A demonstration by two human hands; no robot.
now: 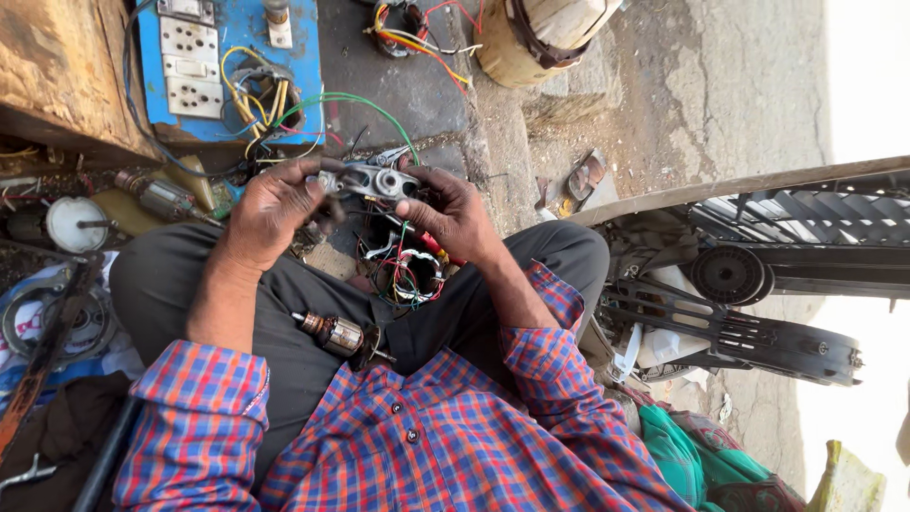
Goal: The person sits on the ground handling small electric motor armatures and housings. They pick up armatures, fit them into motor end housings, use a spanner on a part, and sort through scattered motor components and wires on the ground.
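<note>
While I sit with my knees apart, the motor armature [338, 336] rests loose on my lap at 6 o'clock, tilted on the dark trouser cloth, and I think it can roll off if I move my leg. A little further, the bundle of coloured wires [408, 275] hangs from the part I hold and lies between my thighs; a pull on it could, in my judgement, strain the wire joints.

My left hand [270, 210] has its grip closed on the left end of the small grey metal housing [372, 181], with the fingers curled over it. My right hand [453, 210] holds the right end with a narrow grip of thumb and fingertips. The housing is in the air in front of me at 12 o'clock, above the wires. Because the right grip is only on the edge, the piece could slip or turn.

Further, at 11 o'clock, the blue switch board [227, 57] lies with loose yellow and green wires [275, 100] touching it. If bare ends touch, a short is possible, though I cannot tell if it has power.
</note>
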